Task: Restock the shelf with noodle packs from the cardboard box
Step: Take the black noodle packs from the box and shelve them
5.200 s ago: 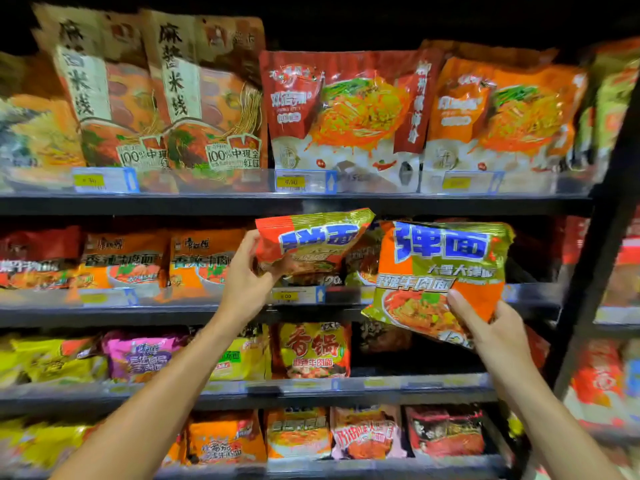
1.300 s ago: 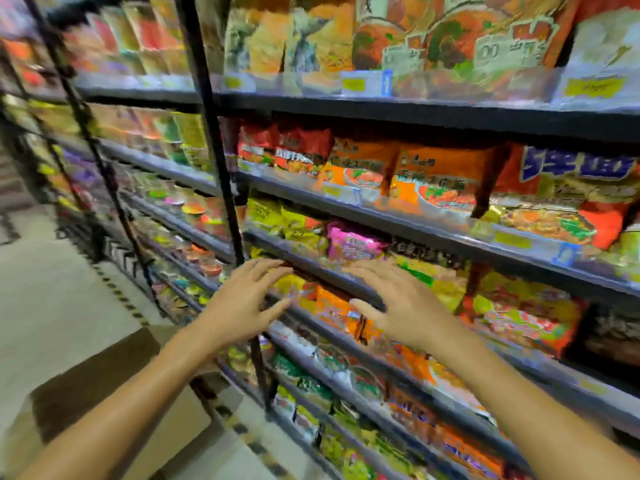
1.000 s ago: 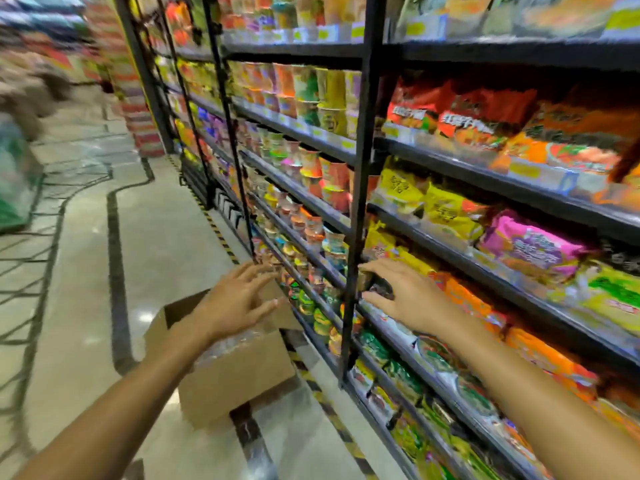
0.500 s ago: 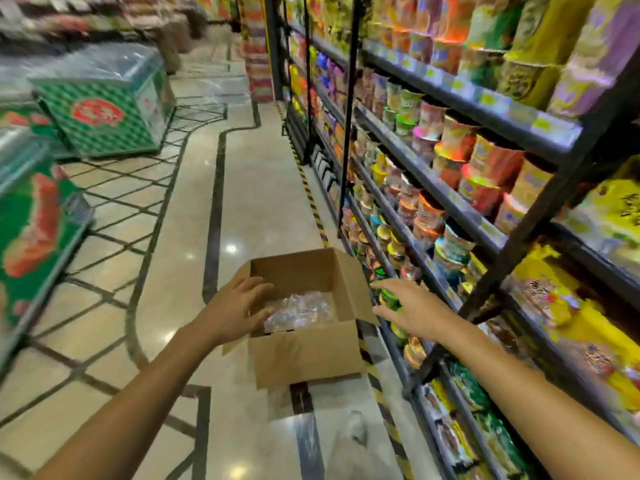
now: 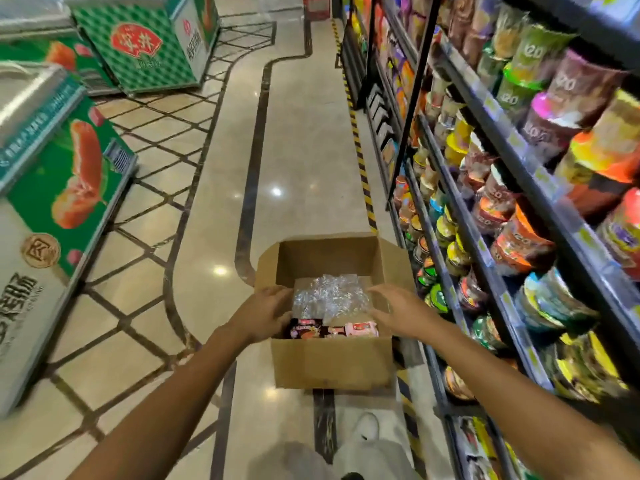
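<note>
Reaching into the cardboard box (image 5: 330, 362): both hands are held spread with fingers relaxed and nothing gripped. The noodle packs (image 5: 330, 330) lie against the near wall, directly between the left hand (image 5: 265, 315) and right hand (image 5: 403, 311), row axis running hand to hand; the left is judged nearer. Crinkled clear plastic (image 5: 327, 294) lies just beyond. Pack count and depth are hidden; shelf (image 5: 485, 237) contents are blurred.

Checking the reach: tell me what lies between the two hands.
In the head view, crumpled clear plastic inside the box lies between the left hand and right hand, with noodle packs just below.
</note>
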`<state>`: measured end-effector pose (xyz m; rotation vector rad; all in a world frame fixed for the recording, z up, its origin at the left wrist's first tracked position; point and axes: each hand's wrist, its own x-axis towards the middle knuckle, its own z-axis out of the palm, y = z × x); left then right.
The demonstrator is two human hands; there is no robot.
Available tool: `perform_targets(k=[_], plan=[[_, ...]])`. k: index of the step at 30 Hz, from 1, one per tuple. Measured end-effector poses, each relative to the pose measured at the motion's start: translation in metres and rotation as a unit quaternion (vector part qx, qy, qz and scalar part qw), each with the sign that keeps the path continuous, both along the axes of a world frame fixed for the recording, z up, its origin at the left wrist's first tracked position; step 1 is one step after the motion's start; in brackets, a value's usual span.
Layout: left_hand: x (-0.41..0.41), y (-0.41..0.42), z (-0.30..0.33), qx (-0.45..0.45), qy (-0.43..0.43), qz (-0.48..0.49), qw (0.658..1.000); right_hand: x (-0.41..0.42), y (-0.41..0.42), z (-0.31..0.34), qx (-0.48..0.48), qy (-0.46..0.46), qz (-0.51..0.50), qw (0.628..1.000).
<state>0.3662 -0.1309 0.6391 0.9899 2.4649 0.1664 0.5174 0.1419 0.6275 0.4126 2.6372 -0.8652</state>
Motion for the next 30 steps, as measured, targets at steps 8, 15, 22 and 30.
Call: perform_targets(k=[8, 15, 22, 30], plan=[[-0.078, 0.025, -0.067, -0.03, -0.084, 0.008, 0.996, -0.072, 0.024, -0.061, -0.043, -0.044, -0.024, 0.998], [-0.159, 0.043, -0.163, -0.041, -0.18, 0.038, 0.982, -0.127, 0.025, -0.143, -0.078, -0.098, -0.109, 0.986], [-0.219, 0.057, -0.305, -0.065, -0.264, 0.128, 0.954, -0.179, 0.036, -0.271, -0.104, -0.153, -0.135, 0.973], [-0.236, 0.077, -0.497, -0.076, -0.314, 0.27, 0.907, -0.195, 0.049, -0.442, -0.17, -0.182, -0.145, 0.958]])
